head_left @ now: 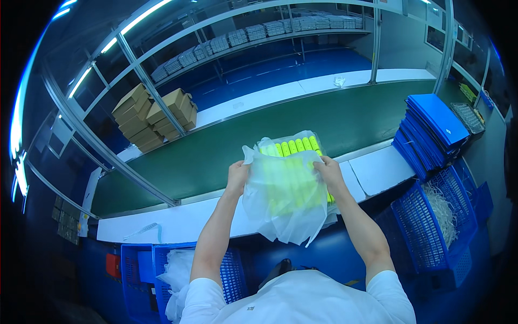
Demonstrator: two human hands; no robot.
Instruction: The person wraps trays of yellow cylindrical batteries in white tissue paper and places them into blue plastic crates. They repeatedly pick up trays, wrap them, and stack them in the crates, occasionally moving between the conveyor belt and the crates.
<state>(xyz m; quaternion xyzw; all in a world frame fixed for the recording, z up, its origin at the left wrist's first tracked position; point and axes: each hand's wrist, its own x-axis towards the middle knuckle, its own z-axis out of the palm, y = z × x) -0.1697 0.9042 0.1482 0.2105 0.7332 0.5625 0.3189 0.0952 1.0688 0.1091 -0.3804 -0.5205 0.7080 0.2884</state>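
A thin, translucent white plastic bag (278, 210) hangs in front of me, its upper edge pulled taut between my hands. My left hand (237, 177) is closed on its left edge. At the other side my right hand (330, 173) pinches the right edge, close to the tray. Behind and under the film lies a clear plastic tray (318, 138) filled with rows of bright yellow-green cylindrical pieces (292, 147). The far row shows uncovered; the nearer rows glow through the film. Whether the tray sits inside the bag or under it, I cannot tell.
Beyond the white ledge (189, 213) runs a green conveyor belt (226, 146). Blue folders or sheets (431, 127) are stacked at right, above a blue basket (418, 227) of shredded strips. Crumpled white bags (178, 272) fill a basket at lower left. Cardboard boxes (140, 116) stand far left.
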